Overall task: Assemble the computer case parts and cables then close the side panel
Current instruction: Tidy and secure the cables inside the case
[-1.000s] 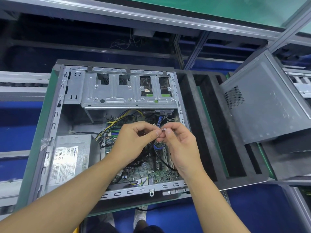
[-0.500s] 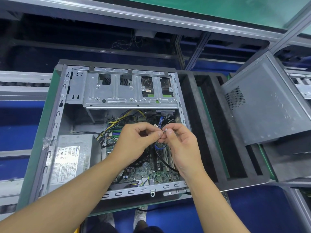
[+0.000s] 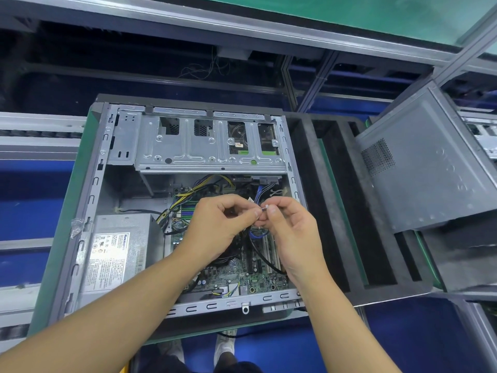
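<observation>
An open grey computer case [image 3: 88,200] lies on its side, showing the motherboard [image 3: 234,278], a power supply [image 3: 118,251] at lower left and a drive cage [image 3: 209,146] at the back. Over the board, my left hand [image 3: 217,227] and my right hand [image 3: 293,232] meet fingertip to fingertip. Both pinch a small white cable connector [image 3: 265,208] between thumb and forefinger. Blue cables [image 3: 261,192] and yellow-black cables [image 3: 193,192] run behind the hands. The grey side panel [image 3: 430,168] leans tilted at the right, off the case.
Black foam packing [image 3: 349,211] with deep slots sits between the case and the side panel. Metal conveyor rails [image 3: 40,141] run along the left, and a frame bar [image 3: 242,25] crosses the top. Blue floor and my shoes [image 3: 226,345] show below the case's front edge.
Both hands stay pinched together over the motherboard; only the fingertips shift slightly on the small connector. The case and panel have not moved.
</observation>
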`<state>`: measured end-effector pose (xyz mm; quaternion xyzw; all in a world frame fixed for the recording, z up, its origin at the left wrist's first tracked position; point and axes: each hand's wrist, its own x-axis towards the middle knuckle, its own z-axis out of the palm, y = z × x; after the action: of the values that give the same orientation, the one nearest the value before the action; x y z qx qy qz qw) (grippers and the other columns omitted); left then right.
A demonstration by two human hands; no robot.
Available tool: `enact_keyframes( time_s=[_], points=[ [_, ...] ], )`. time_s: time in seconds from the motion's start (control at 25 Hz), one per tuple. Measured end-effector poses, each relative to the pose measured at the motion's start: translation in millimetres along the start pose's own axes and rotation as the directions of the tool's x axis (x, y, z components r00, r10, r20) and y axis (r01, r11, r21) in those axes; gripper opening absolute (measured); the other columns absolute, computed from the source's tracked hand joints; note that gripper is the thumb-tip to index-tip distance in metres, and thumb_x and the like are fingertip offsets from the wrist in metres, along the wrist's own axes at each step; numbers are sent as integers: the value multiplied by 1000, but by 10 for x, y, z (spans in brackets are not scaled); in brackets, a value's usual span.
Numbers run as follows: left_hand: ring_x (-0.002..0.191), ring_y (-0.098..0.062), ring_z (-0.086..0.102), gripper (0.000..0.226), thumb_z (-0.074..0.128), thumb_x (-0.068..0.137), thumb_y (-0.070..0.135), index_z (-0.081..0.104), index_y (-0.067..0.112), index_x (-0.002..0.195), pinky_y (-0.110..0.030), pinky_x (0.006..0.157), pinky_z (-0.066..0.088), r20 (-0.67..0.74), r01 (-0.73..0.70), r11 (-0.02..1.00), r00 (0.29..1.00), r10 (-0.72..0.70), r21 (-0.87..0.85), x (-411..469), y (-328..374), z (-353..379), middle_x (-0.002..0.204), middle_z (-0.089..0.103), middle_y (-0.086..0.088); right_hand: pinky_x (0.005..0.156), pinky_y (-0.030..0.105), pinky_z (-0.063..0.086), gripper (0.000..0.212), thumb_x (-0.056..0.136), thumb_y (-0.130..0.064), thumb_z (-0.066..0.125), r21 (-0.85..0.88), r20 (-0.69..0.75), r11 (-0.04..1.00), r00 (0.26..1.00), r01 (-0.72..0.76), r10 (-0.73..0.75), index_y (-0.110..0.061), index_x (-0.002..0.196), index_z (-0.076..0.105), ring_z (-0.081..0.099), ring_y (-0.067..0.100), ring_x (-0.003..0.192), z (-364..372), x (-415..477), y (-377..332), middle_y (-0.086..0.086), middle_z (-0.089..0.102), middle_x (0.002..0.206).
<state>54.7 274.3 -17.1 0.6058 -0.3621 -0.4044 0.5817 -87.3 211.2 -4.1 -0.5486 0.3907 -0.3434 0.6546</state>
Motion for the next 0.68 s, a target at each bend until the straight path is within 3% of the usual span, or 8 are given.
enact_keyframes(
  time_s=[0.16,0.4,0.6,0.68],
  points=[
    [79,-27,72,6,79,82,16,79,22,84,-39,76,59,-4,14,1000,1000,-14,0,-3,-9,-7,78,75,-3,76,23,57,13,100,1,55,-43,8,999,1000,15,-15,-8,100,66,71,13,79,1,-4,-20,0,75,85],
    [71,-13,67,8,80,81,15,79,23,83,-19,67,51,-23,-59,997,998,60,54,-13,7,-14,75,73,4,74,23,58,14,99,-3,60,-102,27,994,999,27,-24,-14,98,68,73,14,80,8,-27,-23,1,76,88],
    [75,-3,69,16,82,76,20,79,31,88,-14,70,50,-89,-60,991,993,71,121,-25,43,-29,78,75,12,69,25,59,14,97,-2,64,-101,-7,995,1000,15,-16,-14,94,70,73,19,75,35,-23,-26,5,75,84],
    [75,-5,68,16,82,75,24,80,28,91,-14,70,49,-81,-160,962,980,182,223,-27,64,-23,77,74,11,69,24,59,12,97,-1,63,-94,-19,996,1000,-9,7,-11,93,69,74,21,75,23,-21,-26,8,76,85]
  ],
)
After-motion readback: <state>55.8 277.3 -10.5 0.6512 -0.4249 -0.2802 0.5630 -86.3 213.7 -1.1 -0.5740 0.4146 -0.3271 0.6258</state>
